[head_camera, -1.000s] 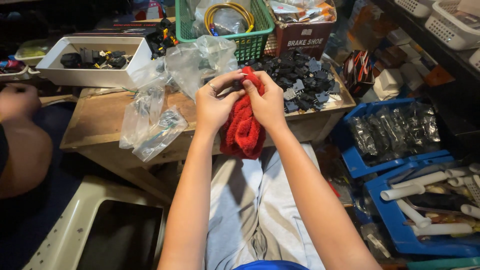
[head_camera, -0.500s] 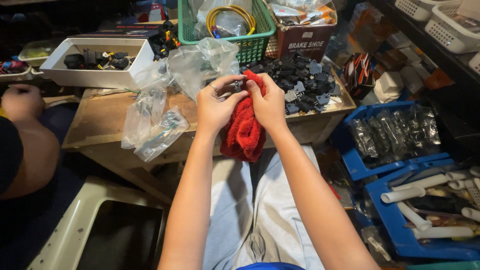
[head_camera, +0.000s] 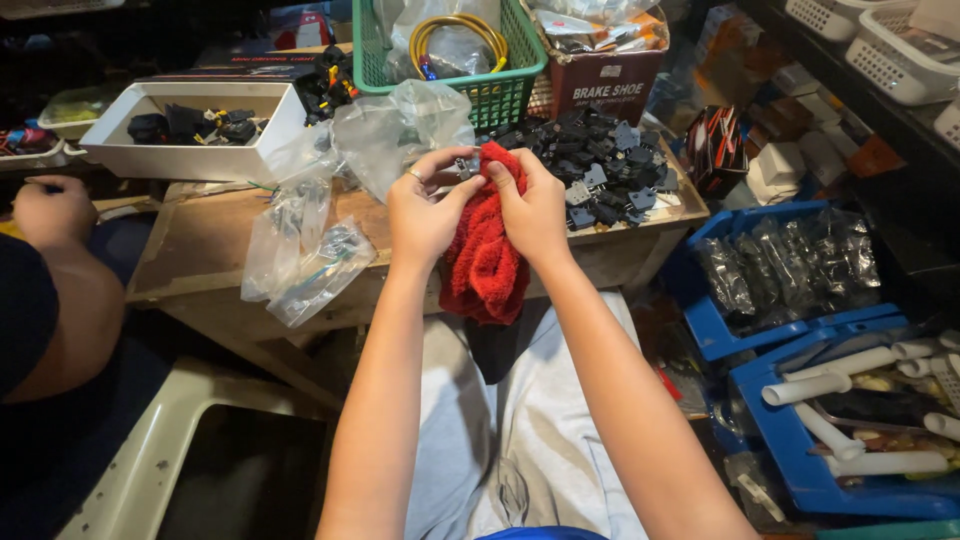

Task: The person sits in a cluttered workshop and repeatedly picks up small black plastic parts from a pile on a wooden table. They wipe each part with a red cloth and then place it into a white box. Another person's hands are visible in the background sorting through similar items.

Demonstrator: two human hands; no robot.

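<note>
— Red terry cloth (head_camera: 487,250), bunched up between both hands, over the near edge of the wooden desk (head_camera: 205,245). What is it wrapped around?

— A small dark part with a metal bit (head_camera: 464,168), pinched at the top of the cloth. The left hand (head_camera: 425,210) has thumb and forefinger closed on it; the right hand (head_camera: 532,212) is curled tight around the cloth and presses it against the part.

— So which step?

— Wiping, I'd say, one piece at a time. The heap of black parts (head_camera: 590,165) lies at the desk's far right corner, clear bags (head_camera: 310,250) hang over the near edge on the left.

— And next?

— Probably turning the part in the fingertips so the cloth meets another face, with a firm pinch so it doesn't slip.
</note>
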